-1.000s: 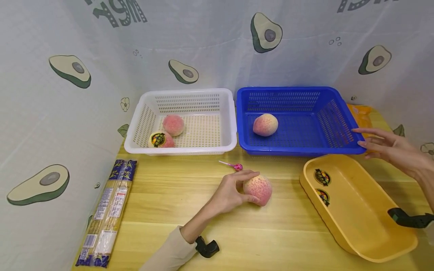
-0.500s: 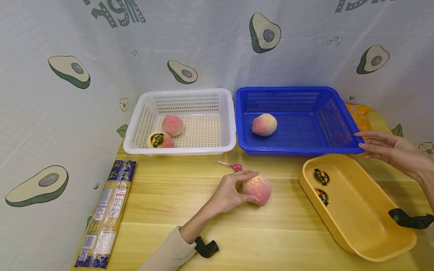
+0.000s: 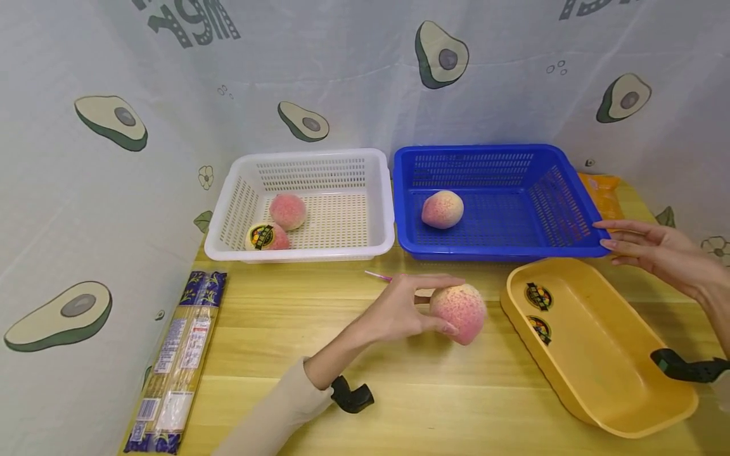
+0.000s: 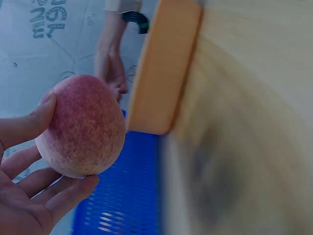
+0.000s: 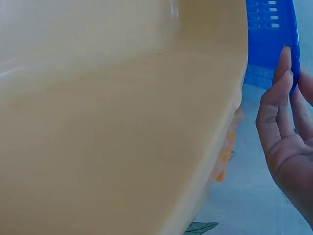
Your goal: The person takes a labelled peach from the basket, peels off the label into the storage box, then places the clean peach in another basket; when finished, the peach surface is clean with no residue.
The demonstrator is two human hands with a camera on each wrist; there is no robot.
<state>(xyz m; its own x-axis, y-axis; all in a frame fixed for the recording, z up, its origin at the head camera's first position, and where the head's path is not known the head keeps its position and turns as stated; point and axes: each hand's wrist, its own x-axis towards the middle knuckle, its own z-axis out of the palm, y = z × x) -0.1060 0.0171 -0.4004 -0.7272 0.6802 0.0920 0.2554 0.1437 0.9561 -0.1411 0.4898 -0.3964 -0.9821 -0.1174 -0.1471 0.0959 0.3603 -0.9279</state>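
A pink and yellow peach (image 3: 459,313) is gripped between the thumb and fingertips of my left hand (image 3: 402,311), raised above the wooden table. The left wrist view shows the same peach (image 4: 85,127) from close by. My right hand (image 3: 664,253) pinches the front right corner of the blue basket (image 3: 547,252) at its rim. In the right wrist view its thumb and fingers lie on either side of the blue rim (image 5: 295,58). Inside the blue basket sits another peach (image 3: 442,209). The white basket (image 3: 308,253) holds two peaches, one with a black sticker (image 3: 261,237).
A yellow tub (image 3: 616,354) with two round stickers lies in front of the blue basket. Packaged noodles (image 3: 177,361) rest at the left. A lollipop (image 3: 377,276) is partly behind my left hand. An orange packet (image 3: 603,196) lies beside the blue basket.
My left hand has lifted the peach off the table and moved it to the right, covering the lollipop's head. The right hand keeps its hold on the blue rim.
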